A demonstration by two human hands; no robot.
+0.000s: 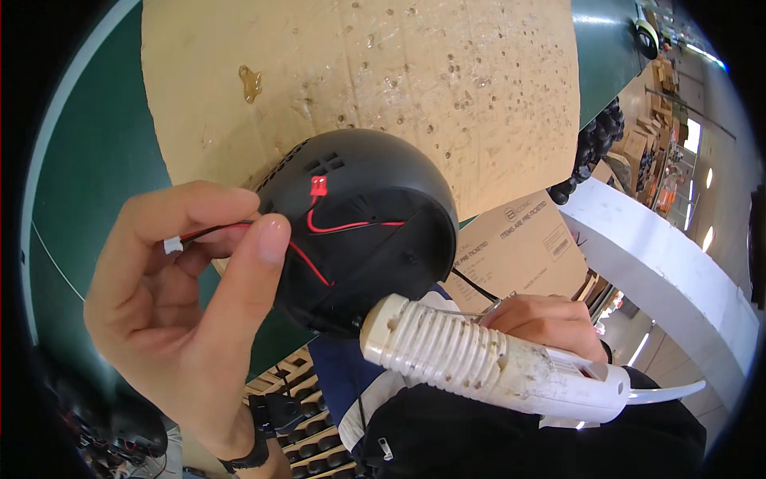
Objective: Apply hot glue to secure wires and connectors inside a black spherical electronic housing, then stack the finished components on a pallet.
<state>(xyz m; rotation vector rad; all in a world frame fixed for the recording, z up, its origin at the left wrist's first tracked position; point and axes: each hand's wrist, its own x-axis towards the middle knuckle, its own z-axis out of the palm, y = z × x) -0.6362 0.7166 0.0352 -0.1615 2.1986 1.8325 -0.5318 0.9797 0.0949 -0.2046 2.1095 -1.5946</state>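
Observation:
My left hand (187, 307) pinches a thin red-and-black wire (307, 262) between thumb and forefinger, with a small white connector (172, 245) at its free end. That wire comes out of a rounded black plastic housing (399, 164), which rests partly on the cardboard. A second red wire ends in a red connector (319, 187) against the housing. My right hand (546, 323) is closed around a white hot glue gun (471, 359) with a ribbed barrel. The gun's front end is close to the housing's lower rim; whether it touches cannot be told.
Under the housing lies a brown cardboard sheet (367, 64) dotted with glue marks, on a green table (88, 184). A cardboard box (515, 247) stands below the table edge, beside a curved white beam (662, 255). Several black parts (598, 140) are heaped at the right.

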